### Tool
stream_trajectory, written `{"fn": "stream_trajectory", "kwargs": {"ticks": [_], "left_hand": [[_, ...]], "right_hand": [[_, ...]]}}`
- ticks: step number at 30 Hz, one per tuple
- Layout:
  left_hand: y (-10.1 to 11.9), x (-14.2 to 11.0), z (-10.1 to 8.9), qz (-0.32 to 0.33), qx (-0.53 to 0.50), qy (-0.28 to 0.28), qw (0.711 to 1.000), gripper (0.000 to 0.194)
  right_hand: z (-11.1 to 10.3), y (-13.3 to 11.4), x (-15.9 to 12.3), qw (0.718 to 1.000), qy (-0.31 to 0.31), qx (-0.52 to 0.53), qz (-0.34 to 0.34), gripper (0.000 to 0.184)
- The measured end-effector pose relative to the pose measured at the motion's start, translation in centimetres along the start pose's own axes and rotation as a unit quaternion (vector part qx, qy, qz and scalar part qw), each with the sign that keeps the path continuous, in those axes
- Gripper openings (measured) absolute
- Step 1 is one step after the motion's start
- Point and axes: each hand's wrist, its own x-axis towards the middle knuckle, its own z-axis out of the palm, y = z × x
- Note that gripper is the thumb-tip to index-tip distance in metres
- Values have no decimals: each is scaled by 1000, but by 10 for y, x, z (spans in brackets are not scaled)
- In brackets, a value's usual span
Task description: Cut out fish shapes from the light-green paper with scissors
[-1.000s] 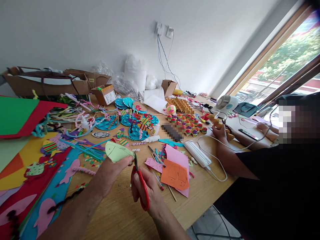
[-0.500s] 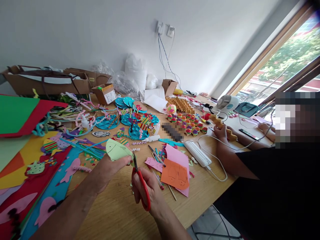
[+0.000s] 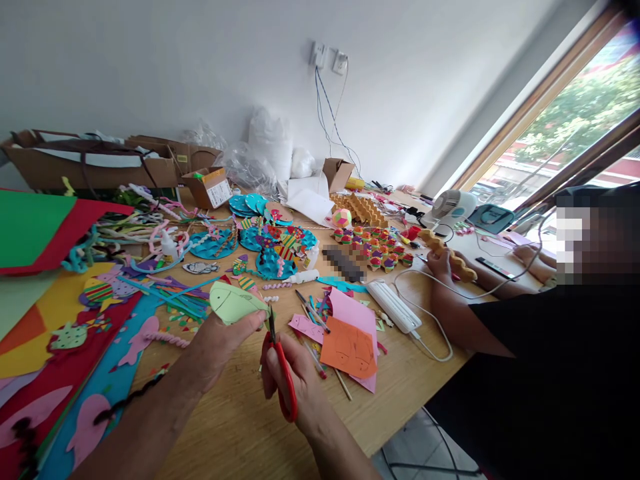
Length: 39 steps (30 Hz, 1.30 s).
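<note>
Between the thumb and fingers of my left hand (image 3: 227, 340) is a light green paper fish (image 3: 233, 303) with drawn lines on it. My right hand (image 3: 295, 373) grips a pair of red-handled scissors (image 3: 286, 383). Their dark blades point up and meet the fish's right end, close to my left thumb. To the right lie an orange paper (image 3: 349, 348) with drawn fish outlines and a pink sheet (image 3: 357, 310) under it. Pens (image 3: 314, 310) rest just beyond my right hand.
A white power strip (image 3: 395, 307) and its cable lie to the right. A co-worker's hand (image 3: 440, 263) holds a piece of egg carton (image 3: 463, 268). Painted egg cartons (image 3: 373, 247), blue paper plates (image 3: 275, 263), a glue bottle (image 3: 303, 277) and coloured sheets (image 3: 30, 333) cover the table.
Both hands stay nearly in place, with the paper fish and scissors shifted slightly left. The scissor blades look closer together at the fish's end.
</note>
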Motion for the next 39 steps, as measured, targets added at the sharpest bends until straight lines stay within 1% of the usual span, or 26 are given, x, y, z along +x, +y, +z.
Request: {"fn": "stream_trajectory", "kwargs": {"ticks": [4, 15, 20, 24, 28, 31, 36, 39], "left_hand": [[2, 1, 1, -5, 10, 0, 1000, 10], [5, -2, 3, -8, -8, -21, 1000, 11], [6, -2, 3, -9, -12, -21, 1000, 10], [6, -1, 2, 3, -9, -23, 1000, 11], [8, 0, -1, -9, 10, -38, 999, 11], [11, 0, -5, -26, 29, -64, 997, 10], [12, 1, -13, -16, 40, -116, 992, 10], [12, 2, -15, -21, 47, -125, 991, 8]], "right_hand": [[0, -1, 0, 1000, -1, 1, 9, 52], [-1, -2, -1, 1000, -4, -1, -9, 55], [-1, 1, -1, 1000, -6, 8, -13, 57], [-1, 4, -1, 1000, -7, 17, -10, 57], [-3, 3, -1, 1000, -12, 15, -6, 56], [-3, 1, -1, 1000, -13, 4, 4, 56], [-3, -2, -3, 1000, -21, -7, 11, 58], [-4, -2, -4, 1000, -21, -12, 16, 57]]}}
